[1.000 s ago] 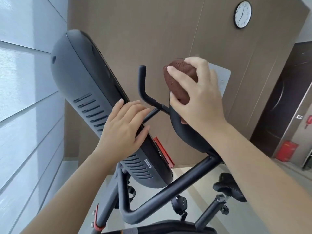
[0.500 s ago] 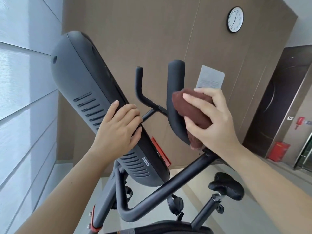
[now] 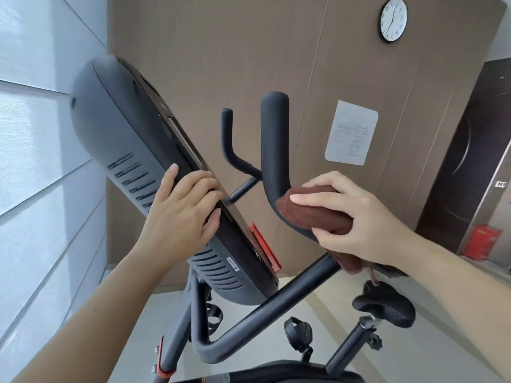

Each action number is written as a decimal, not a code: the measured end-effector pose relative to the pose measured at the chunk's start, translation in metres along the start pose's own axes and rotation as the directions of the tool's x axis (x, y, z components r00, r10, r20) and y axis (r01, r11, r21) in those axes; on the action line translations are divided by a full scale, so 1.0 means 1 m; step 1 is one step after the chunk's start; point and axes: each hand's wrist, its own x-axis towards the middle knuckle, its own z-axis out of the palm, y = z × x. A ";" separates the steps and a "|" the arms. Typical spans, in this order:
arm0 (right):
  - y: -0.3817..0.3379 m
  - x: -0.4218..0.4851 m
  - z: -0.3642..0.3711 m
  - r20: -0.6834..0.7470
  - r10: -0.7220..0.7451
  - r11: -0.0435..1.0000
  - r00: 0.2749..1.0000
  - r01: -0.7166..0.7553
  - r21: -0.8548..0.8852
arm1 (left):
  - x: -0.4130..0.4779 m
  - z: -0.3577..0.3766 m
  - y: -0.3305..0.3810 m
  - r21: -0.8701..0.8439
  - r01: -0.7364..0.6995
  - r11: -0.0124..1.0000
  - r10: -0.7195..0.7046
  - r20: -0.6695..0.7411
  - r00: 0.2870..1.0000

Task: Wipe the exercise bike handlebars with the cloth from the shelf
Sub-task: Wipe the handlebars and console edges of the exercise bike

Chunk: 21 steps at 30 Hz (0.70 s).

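A: Brown cloth (image 3: 312, 214) is down at the bend of the right handlebar horn (image 3: 273, 139) now. A second ago it capped the tip.
B: So one top-to-bottom pass on that horn?
A: Looks like it. The upper length is bare and probably wiped. The thin inner bar (image 3: 228, 139) and the far side look untouched.
B: Hands?
A: The right hand (image 3: 359, 219) has fingers and thumb curled round the cloth, clamping it to the bar. The left hand (image 3: 179, 217) hasn't moved, fingers hooked over the console (image 3: 132, 150) edge to steady it.
B: Orientation?
A: The horn's long axis is near vertical in view, tip up, curving lower-right under the cloth. The cloth is rolled and its axis runs across the bar, left end slightly higher.
B: Next?
A: My guess is the inner bar.
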 end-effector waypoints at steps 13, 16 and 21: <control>0.045 0.027 -0.008 0.074 -0.049 0.946 0.996 0.023 0.323 | 0.026 -0.019 0.045 -0.115 0.236 0.965 -0.239 -0.017 0.971; 0.065 0.024 -0.019 0.260 -0.117 0.948 0.959 0.030 0.316 | 0.043 -0.023 0.062 -0.258 0.281 0.924 -0.313 -0.093 0.945; 0.090 0.037 -0.019 0.062 -0.195 0.904 0.979 0.155 0.399 | 0.061 -0.015 0.090 -0.251 0.298 0.921 -0.327 -0.080 0.942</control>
